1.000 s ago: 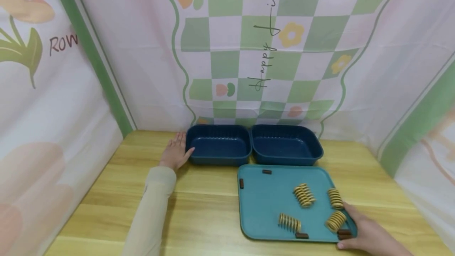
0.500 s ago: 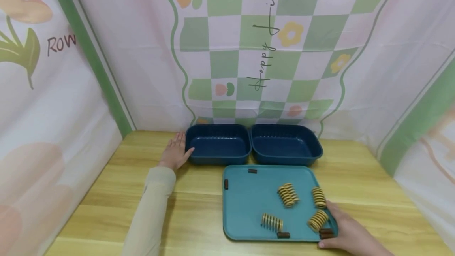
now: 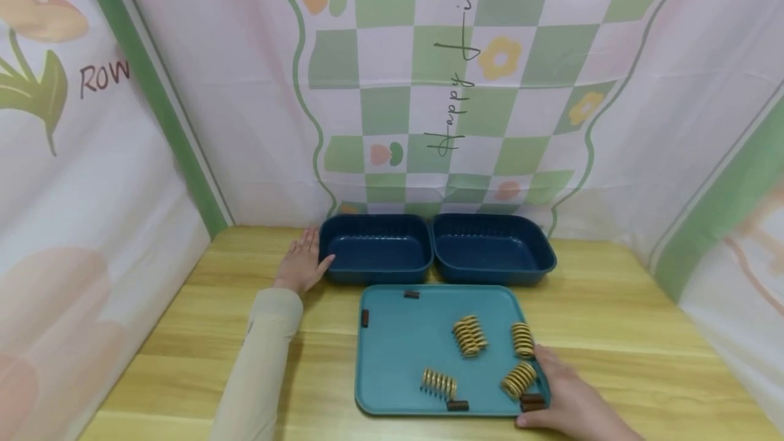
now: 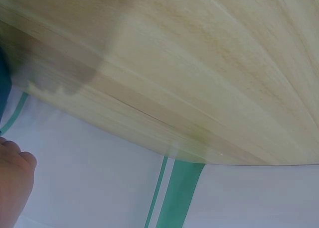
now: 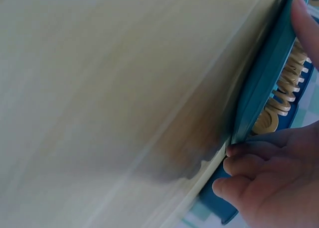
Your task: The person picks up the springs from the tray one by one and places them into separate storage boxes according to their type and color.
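My left hand (image 3: pixel 300 267) lies on the table against the left end of the left dark blue bin (image 3: pixel 376 278), fingers straight, thumb over its rim. My right hand (image 3: pixel 560 397) grips the near right corner of a teal tray (image 3: pixel 398 352), thumb at the front edge and fingers along the right side; the right wrist view shows the thumb (image 5: pixel 304 24) on the rim. On the tray lie several gold coil springs, among them one near the front (image 3: pixel 439 383) and one by my fingers (image 3: pixel 518 380). Small dark brown pieces (image 3: pixel 457 405) lie near the tray's edges.
A second dark blue bin (image 3: pixel 493 278) stands right of the first, both along the back of the wooden table (image 3: pixel 631 339). The tray's far edge sits close before them. Printed cloth (image 3: pixel 392 101) hangs behind and at both sides.
My right hand has slid the tray leftward across the table, with the springs and brown pieces riding along. My left hand and both bins have stayed in place.
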Motion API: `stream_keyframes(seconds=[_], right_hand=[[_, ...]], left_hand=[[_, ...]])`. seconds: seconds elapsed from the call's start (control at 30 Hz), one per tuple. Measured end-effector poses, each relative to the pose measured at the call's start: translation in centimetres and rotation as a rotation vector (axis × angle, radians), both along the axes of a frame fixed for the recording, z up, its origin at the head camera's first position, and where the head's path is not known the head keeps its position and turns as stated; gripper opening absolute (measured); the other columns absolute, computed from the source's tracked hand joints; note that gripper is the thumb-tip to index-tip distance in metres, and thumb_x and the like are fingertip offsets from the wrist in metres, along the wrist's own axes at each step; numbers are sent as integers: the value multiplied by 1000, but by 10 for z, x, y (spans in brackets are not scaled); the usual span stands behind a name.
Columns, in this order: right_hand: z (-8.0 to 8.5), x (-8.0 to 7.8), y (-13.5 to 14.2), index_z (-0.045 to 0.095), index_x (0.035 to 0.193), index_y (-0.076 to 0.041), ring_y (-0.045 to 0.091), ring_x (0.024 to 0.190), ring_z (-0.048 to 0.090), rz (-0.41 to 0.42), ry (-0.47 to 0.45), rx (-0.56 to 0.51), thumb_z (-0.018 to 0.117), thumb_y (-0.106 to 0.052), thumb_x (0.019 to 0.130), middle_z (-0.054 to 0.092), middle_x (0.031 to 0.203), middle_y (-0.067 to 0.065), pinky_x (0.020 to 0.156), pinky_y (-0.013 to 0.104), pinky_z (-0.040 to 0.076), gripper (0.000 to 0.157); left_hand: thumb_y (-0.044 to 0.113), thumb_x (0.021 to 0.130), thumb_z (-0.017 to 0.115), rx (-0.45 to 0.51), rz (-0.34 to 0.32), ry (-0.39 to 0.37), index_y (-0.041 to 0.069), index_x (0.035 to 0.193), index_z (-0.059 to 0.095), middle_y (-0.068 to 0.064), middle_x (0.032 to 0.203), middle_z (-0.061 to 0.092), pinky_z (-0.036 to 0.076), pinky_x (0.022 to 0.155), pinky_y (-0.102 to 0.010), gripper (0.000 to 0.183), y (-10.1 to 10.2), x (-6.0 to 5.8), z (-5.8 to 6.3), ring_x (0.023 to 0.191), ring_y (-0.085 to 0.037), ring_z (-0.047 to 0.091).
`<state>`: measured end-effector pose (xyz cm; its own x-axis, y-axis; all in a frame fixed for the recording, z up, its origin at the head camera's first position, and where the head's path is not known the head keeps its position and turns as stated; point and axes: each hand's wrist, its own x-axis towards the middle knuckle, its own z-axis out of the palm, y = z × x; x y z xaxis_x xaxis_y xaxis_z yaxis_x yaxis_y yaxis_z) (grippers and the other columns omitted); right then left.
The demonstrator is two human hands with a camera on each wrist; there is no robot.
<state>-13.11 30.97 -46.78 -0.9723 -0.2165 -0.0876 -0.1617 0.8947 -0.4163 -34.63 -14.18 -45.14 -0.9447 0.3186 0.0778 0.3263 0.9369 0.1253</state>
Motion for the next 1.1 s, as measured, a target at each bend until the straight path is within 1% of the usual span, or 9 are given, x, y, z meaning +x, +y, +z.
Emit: stream_keyframes(seconds=[0.23,0.37,0.4,0.47,0.5,0.6,0.67,0.87,1.1], right_hand=[[5,-2,-16,28,140,15,52,124,35,-38,-63,4,77,-66,55,31,140,38,96,65,32,127],[19,-10,-12,33,137,15,48,116,48,-20,-54,5,79,-63,56,42,133,36,93,62,39,122],[25,-14,-9,36,136,16,43,104,57,0,-29,4,79,-59,57,51,122,35,88,57,45,117],[40,-26,-3,44,130,15,39,94,61,53,36,9,81,-51,62,58,114,31,81,52,50,102],[47,-33,0,49,127,14,37,89,63,93,80,8,82,-45,64,61,108,29,79,50,51,93],[63,-54,3,58,117,9,32,84,63,223,154,10,83,-26,68,65,100,20,74,45,53,65],[68,-66,1,60,112,8,34,92,62,296,156,25,83,-19,69,64,107,19,76,46,53,55],[56,-88,-8,61,109,11,34,93,60,429,114,99,86,-22,65,63,105,18,79,46,51,61],[40,-90,-12,60,108,10,35,95,59,443,81,132,85,-18,63,61,105,18,80,46,50,58]], left_hand=[[43,102,30,17,2,5,-12,145,13,-26,153,14,14,114,-48,72,0,-1,0,141,-37,10],[44,102,30,28,-1,-1,-11,146,12,-26,153,13,13,114,-48,72,-1,-2,1,142,-36,10],[44,102,29,42,-5,1,-11,146,12,-26,153,13,12,114,-48,73,-1,-2,1,142,-36,9],[46,101,28,71,-14,5,-12,146,13,-27,152,14,11,114,-48,74,-3,-2,1,142,-36,9],[49,101,25,86,-25,29,-12,146,12,-27,152,13,9,115,-47,76,-6,-7,-5,142,-36,8],[49,101,25,100,-25,46,-13,145,14,-28,151,15,9,115,-48,77,-10,-6,-6,142,-37,8],[47,101,26,85,-18,51,-13,145,15,-28,151,16,11,114,-48,76,-12,-6,-6,142,-37,9],[42,102,30,5,5,15,-13,144,16,-28,152,16,14,114,-49,71,-8,-1,-1,141,-38,12],[44,102,28,-11,0,-6,-12,145,15,-27,152,15,15,114,-48,72,-1,0,-1,141,-37,11]])
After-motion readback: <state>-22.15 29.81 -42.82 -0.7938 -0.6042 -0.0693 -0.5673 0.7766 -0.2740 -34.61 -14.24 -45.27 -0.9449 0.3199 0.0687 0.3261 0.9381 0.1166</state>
